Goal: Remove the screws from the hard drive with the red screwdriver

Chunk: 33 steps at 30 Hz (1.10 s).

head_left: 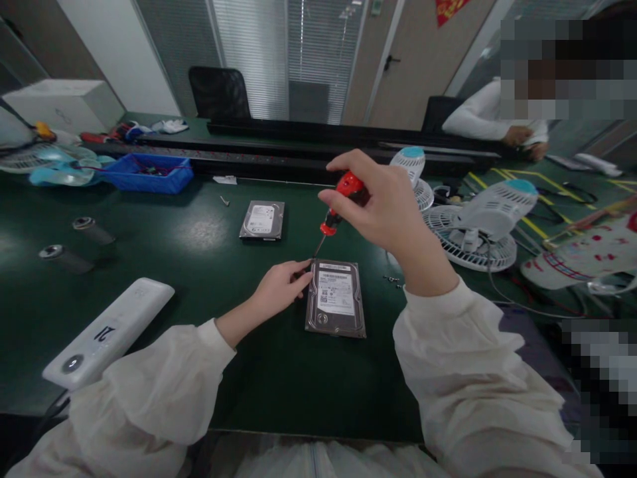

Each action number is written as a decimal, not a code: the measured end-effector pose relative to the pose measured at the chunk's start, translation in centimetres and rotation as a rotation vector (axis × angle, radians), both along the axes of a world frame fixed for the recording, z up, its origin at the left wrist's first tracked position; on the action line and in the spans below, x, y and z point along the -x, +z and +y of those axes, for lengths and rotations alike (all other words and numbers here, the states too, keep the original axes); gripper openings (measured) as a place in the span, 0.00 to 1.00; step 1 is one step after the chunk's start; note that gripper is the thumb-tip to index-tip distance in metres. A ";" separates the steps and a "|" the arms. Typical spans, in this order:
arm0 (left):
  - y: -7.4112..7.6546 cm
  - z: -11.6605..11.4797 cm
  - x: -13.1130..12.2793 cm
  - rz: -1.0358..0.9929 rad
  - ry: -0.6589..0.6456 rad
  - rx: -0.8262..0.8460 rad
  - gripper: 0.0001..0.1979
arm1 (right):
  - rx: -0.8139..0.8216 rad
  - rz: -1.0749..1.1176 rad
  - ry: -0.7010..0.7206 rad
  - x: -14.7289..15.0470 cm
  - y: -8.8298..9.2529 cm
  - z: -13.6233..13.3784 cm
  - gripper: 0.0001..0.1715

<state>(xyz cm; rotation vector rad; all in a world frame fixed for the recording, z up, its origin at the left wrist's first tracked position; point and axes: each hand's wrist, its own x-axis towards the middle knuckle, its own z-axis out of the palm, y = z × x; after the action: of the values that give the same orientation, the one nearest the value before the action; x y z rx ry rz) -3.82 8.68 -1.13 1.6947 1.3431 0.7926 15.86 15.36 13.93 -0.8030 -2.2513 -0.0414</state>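
Drive (335,297) touches left hand (281,287), below screwdriver (338,206).

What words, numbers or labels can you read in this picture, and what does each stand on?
"21": handwritten in black on the white device.
Near hard drive: the label's print is too small to read.
Far hard drive: the label is blurred and unreadable.
Red hanging: the gold marks are cut off and unreadable.

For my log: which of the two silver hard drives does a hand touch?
The nearer silver rectangular metal hard drive: the left hand touches its upper-left corner; the farther hard drive lies alone.
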 end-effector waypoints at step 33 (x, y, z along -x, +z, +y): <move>-0.1 0.0 0.1 0.005 -0.016 -0.012 0.25 | 0.120 0.038 0.224 -0.3 -0.1 0.0 0.21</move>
<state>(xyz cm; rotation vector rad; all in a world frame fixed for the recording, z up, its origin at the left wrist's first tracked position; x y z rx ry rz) -3.97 8.66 -1.24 1.7154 1.3295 0.7895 16.19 15.36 13.88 -0.6032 -2.3111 0.2149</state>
